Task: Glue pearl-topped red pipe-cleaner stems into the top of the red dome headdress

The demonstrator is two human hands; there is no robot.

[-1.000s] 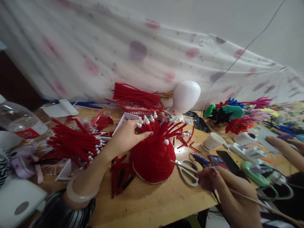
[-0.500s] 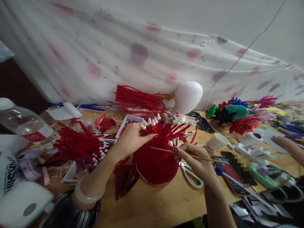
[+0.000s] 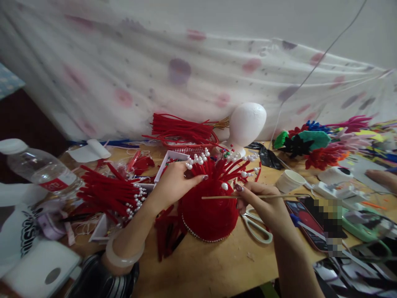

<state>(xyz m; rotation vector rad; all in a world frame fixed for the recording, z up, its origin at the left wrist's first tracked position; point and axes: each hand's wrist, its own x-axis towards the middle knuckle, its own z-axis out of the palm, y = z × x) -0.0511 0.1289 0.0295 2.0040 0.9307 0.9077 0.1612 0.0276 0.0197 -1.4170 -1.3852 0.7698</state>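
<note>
A round red piece [image 3: 207, 219] with a beaded lower edge stands on the table, with red stems tipped with white pearls rising from its top. My left hand [image 3: 173, 184] is at its upper left, thumb and fingers around the pearl-tipped stems [image 3: 201, 165]. At the right side, my right hand [image 3: 256, 200] pinches a thin wooden stick [image 3: 217, 198] that points left across the front of the red piece. A single large pearl [image 3: 224, 186] sits near the stick.
Scissors [image 3: 257, 227] and a paper cup [image 3: 290, 181] lie right. Behind are a white foam head [image 3: 248, 122] and a red basket [image 3: 192, 145]. A pearl-tipped bundle [image 3: 108, 190] and bottle [image 3: 46, 169] are left. Another person's hand [image 3: 380, 179] is far right.
The view has shifted slightly, so most things appear a little farther right. The stick in my right hand lies more level. My left hand keeps its place at the stems.
</note>
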